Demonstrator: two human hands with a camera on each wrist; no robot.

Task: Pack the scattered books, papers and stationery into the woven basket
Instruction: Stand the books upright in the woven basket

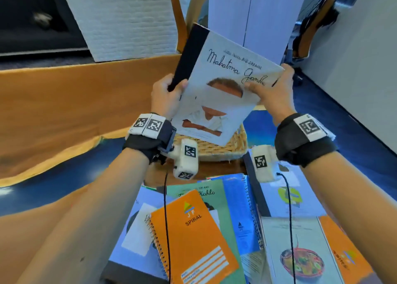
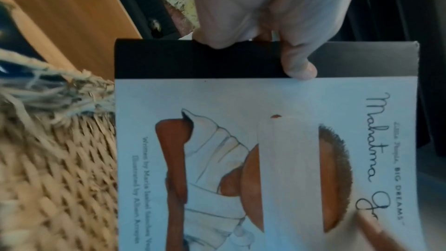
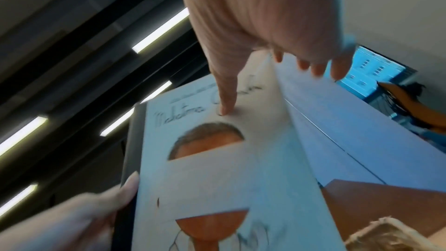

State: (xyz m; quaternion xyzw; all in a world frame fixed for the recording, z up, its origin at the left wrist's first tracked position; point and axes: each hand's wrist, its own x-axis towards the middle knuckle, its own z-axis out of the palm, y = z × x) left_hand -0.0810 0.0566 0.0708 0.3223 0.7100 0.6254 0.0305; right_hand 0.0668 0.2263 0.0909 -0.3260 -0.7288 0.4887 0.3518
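A pale hardcover book [image 1: 223, 83] titled "Mahatma Gandhi", with a black spine, is held tilted in the air above the woven basket [image 1: 221, 148]. My left hand [image 1: 166, 92] grips its black spine edge, thumb on the cover [image 2: 301, 70]. My right hand [image 1: 272, 90] pinches the opposite edge, thumb lying on the cover [image 3: 225, 102] and fingers behind it. The book's lower corner hangs over the basket's opening. The basket's weave [image 2: 60, 169] shows beside the book [image 2: 265, 159] in the left wrist view, and its rim [image 3: 386, 236] at the lower right of the right wrist view.
Near me lies a heap of books: an orange spiral notebook [image 1: 193, 236], a green book [image 1: 199, 194], a blue spiral notebook [image 1: 240, 210], a food-cover book [image 1: 300, 251] and others. The table [image 1: 64, 103] is wood with blue resin. A white box [image 1: 120, 19] and chairs [image 1: 184, 14] stand beyond.
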